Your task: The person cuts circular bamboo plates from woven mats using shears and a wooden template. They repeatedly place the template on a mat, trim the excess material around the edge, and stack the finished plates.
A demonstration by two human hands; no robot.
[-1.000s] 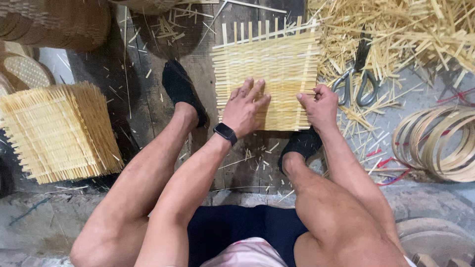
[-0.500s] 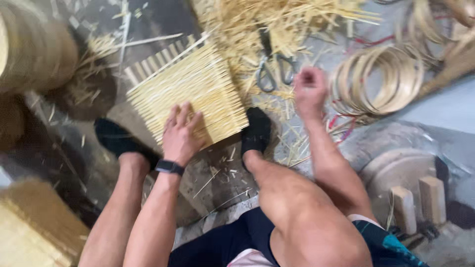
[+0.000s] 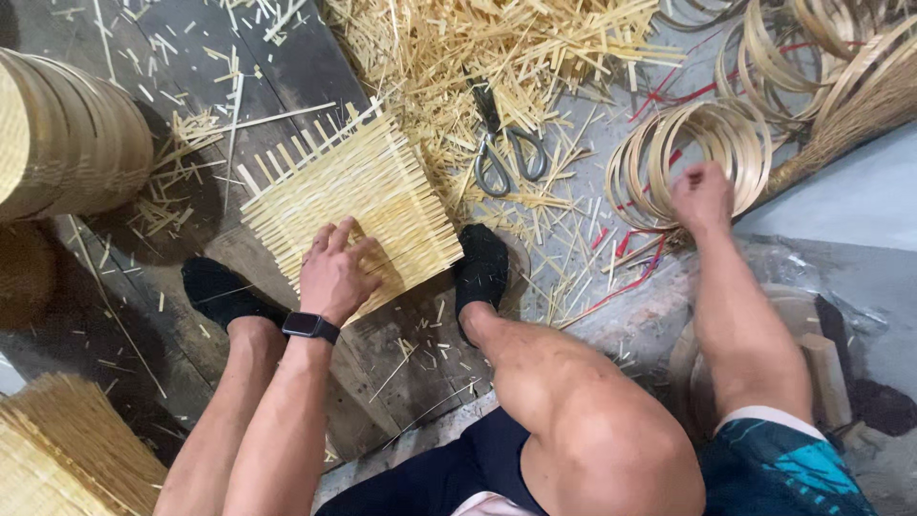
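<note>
We've got left hand (image 3: 334, 272) spread flat on woven bamboo mat (image 3: 358, 205) at center, right hand (image 3: 702, 196) curled w/ grip unclear at 2 o'clock by bamboo hoops (image 3: 693, 158), scissors (image 3: 506, 153) at 12.

1. Left hand (image 3: 334, 272) pressed flat, fingers spread, on near edge of woven bamboo mat (image 3: 353, 201); black wristwatch (image 3: 310, 326) on wrist.
2. Mat lying tilted on dark wooden board (image 3: 315, 57), loose strip ends sticking out along far and left edges.
3. Right hand (image 3: 702, 194) closed loosely, at near edge of stack of bamboo hoops (image 3: 693, 143); whether gripping a hoop: cannot tell.
4. Scissors (image 3: 506, 153) lying beyond mat, among heap of bamboo offcuts (image 3: 478, 48).
5. Feet in black socks (image 3: 482, 268) either side of mat's near corner.
6. Stacked woven baskets (image 3: 67, 134) at far left.
</note>
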